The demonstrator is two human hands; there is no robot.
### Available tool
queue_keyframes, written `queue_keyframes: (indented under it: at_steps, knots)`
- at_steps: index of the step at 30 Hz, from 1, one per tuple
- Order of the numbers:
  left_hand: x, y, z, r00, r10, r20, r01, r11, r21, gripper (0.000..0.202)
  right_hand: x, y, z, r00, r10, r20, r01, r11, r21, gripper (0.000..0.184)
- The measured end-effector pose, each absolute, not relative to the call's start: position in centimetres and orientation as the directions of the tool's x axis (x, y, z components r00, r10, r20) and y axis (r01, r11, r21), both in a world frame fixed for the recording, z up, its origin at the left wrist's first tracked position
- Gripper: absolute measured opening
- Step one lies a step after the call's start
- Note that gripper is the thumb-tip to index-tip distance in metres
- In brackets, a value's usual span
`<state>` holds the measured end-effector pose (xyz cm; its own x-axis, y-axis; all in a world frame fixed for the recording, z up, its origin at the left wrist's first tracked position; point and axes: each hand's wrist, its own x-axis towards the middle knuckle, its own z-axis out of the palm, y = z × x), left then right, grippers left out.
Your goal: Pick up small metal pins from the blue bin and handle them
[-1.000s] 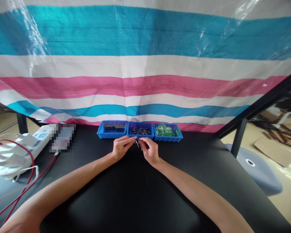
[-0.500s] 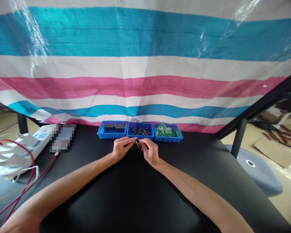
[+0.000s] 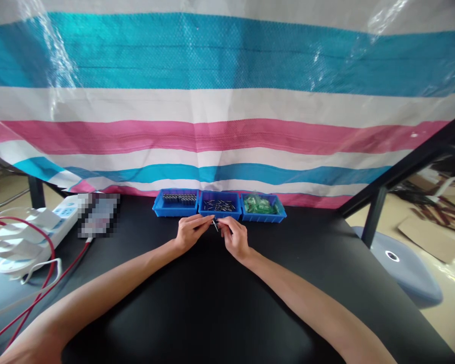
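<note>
My left hand (image 3: 191, 232) and my right hand (image 3: 235, 238) meet fingertip to fingertip just in front of the blue bins. Both are closed in a pinch on a small metal part (image 3: 215, 224), thin and shiny with a darker portion, its lower end slanting down to the right. Fingers cover some of it, and its exact kind is too small to make out. Behind the hands, the middle blue bin (image 3: 220, 215) holds many loose thin metal pins. Short metal cylinders stand in rows in the left blue bin (image 3: 175, 211). Green plastic packets fill the right blue bin (image 3: 264, 218).
A white power strip (image 3: 66, 212) with plugs, a red cable (image 3: 70, 268) and a blurred-out phone-like device (image 3: 98, 217) lie at the left of the black table (image 3: 205, 313). Striped sheeting (image 3: 220, 136) hangs behind the bins. A grey stool (image 3: 405, 268) stands beyond the right edge.
Both hands stay in the same place. The small metal part between the fingertips has turned slightly, and its dark portion shows a little more.
</note>
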<state>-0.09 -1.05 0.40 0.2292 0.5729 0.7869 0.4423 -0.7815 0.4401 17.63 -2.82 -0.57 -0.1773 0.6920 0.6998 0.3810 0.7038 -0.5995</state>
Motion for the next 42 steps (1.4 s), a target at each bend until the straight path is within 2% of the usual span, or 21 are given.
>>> queue_keyframes:
  at_steps: [42]
  knots:
    - [-0.16, -0.82, 0.14, 0.201, 0.606, 0.770, 0.446, -0.756, 0.479, 0.017, 17.46, -2.70, -0.26, -0.104, 0.735, 0.670, 0.392, 0.649, -0.652, 0.017]
